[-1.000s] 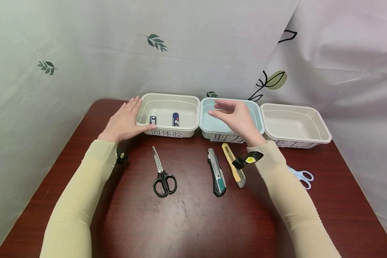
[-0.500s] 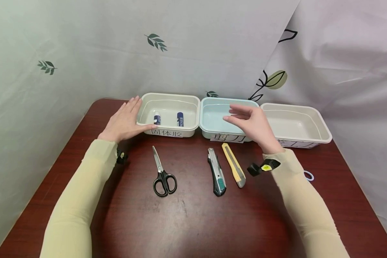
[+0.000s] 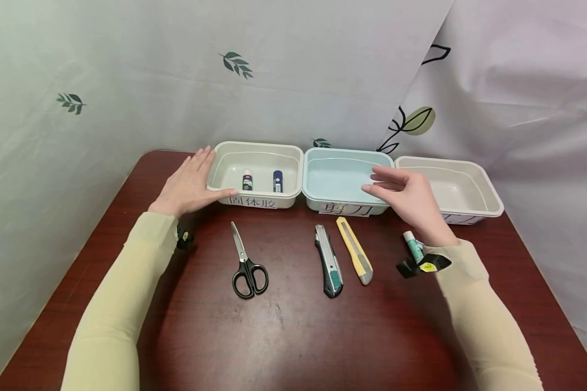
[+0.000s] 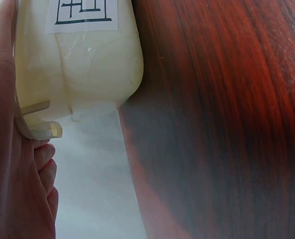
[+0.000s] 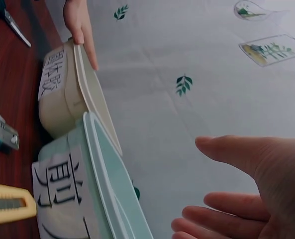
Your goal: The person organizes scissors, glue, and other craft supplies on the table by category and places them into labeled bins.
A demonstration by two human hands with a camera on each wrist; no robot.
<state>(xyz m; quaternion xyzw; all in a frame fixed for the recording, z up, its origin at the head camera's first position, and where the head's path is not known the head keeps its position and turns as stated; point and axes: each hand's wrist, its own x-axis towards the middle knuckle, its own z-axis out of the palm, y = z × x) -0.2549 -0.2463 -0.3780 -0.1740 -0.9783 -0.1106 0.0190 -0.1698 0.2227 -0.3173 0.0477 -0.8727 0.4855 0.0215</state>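
Sorting looks partly done, judged from the layout: two small glue sticks [image 3: 261,181] with dark caps already stand in the cream plastic tub [image 3: 256,153] at upper centre-left of the head view. The pale blue plastic tub [image 3: 347,154] at centre and the cream plastic tub [image 3: 450,163] at right hold nothing visible.

Still loose on the dark red wooden surface [image 3: 283,336]: black-handled steel scissors [image 3: 245,265] lower left of centre, a black-and-silver utility knife [image 3: 329,260], a yellow plastic snap-off cutter [image 3: 354,250] just beside it, and a white glue stick with a green label [image 3: 413,245] by the right wrist.

Left hand [image 3: 189,182]: flat, fingers straight, resting against the left tub's outer wall, thumb along its front; grips nothing. Right hand [image 3: 411,198]: relaxed, fingers apart, holds nothing, hovering over the seam between the blue and right tubs, nearest loose item the green-label glue stick.

Tubs: smooth moulded plastic, rounded corners, rolled rims, white paper labels on the front. Surface is glossy, grained. Backdrop is matte leaf-print cloth [image 3: 235,62].
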